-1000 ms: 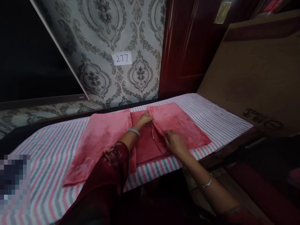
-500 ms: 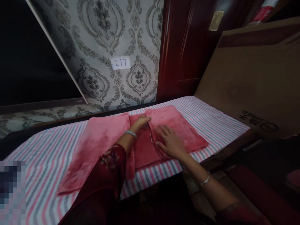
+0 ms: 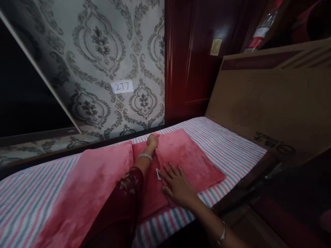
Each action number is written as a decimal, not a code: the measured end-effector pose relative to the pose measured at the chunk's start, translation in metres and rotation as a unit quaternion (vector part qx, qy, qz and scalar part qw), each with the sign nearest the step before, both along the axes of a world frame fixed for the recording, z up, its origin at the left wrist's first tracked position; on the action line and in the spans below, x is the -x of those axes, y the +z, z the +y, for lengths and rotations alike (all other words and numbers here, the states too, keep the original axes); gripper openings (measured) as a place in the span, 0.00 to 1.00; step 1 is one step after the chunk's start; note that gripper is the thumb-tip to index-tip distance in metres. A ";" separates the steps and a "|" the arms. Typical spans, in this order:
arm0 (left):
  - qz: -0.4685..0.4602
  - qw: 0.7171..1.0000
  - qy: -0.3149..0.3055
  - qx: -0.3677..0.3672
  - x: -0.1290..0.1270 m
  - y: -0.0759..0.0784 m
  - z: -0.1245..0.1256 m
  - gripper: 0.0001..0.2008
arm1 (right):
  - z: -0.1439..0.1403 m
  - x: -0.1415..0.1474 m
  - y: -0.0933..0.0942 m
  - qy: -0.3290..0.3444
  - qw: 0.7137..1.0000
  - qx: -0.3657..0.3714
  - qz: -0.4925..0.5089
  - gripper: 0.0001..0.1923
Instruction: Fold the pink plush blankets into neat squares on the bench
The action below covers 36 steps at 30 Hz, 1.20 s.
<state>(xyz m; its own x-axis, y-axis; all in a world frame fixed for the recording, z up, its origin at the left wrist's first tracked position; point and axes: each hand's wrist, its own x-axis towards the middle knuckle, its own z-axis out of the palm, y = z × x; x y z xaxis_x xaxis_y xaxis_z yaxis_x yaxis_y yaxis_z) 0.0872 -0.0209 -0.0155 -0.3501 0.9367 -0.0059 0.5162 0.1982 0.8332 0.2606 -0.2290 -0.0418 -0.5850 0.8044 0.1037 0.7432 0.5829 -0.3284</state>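
A pink plush cloth lies spread on the striped cover, its left and right sides folded in toward a darker middle strip. My left hand is closed on the far inner corner of the right fold. Lower down, my right hand rests flat with fingers spread on the near part of that same fold. A small white tag shows by the fold's inner edge, beside my right fingertips. My left sleeve hides part of the middle strip and the left fold.
Under the cloth is a pink, grey and white striped cover. A large cardboard box stands at the right, with a plastic bottle behind it. Patterned wallpaper with a paper marked 277 and a dark screen are at the back.
My left hand has moved along the right fold's inner edge to its far corner. My right hand has slid nearer to me along the fold. The view has shifted too.
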 end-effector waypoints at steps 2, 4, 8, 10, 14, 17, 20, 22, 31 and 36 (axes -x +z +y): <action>0.039 0.999 0.015 0.005 0.000 -0.005 0.001 0.16 | -0.001 0.001 -0.003 -0.004 1.000 0.002 0.005 0.34; 0.065 0.998 0.015 0.013 0.003 -0.005 0.001 0.16 | -0.002 0.002 -0.003 -0.005 1.000 -0.001 0.013 0.34; 0.127 0.992 -0.004 0.012 0.005 0.010 0.000 0.21 | 0.005 -0.009 0.017 0.013 0.999 -0.011 0.046 0.31; 0.167 0.986 -0.019 -0.018 -0.002 0.020 -0.007 0.29 | 0.015 -0.025 0.032 -0.019 0.998 -0.039 0.055 0.30; 0.311 0.932 -0.167 -0.080 -0.022 0.018 -0.031 0.36 | 0.038 -0.070 0.032 -0.167 0.977 -0.129 0.003 0.33; 0.414 0.871 -0.263 -0.040 -0.029 -0.001 -0.048 0.38 | 0.044 -0.097 -0.004 -0.220 0.965 -0.132 -0.057 0.34; 0.420 0.868 -0.267 -0.014 -0.030 -0.017 -0.055 0.41 | 0.043 -0.109 -0.039 -0.229 0.960 -0.136 -0.083 0.34; 0.404 0.875 -0.266 -0.008 -0.030 -0.019 -0.055 0.42 | 0.042 -0.111 -0.050 -0.225 0.959 -0.150 -0.087 0.34; 0.286 0.892 -0.349 0.014 0.025 0.044 -0.051 0.24 | 0.048 -0.125 -0.059 -0.203 0.959 -0.186 -0.058 0.34; 0.303 0.914 -0.270 0.003 0.117 0.057 -0.099 0.19 | 0.022 -0.101 -0.024 -0.173 0.952 -0.224 0.121 0.28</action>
<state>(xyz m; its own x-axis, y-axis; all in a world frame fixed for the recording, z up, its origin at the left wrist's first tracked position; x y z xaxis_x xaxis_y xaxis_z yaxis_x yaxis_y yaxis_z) -0.0298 -0.1203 0.0418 0.2221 0.9746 0.0305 0.9067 -0.2179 0.3610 0.3614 -0.2070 -0.0659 -0.2096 0.7881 0.5788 0.8500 0.4395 -0.2906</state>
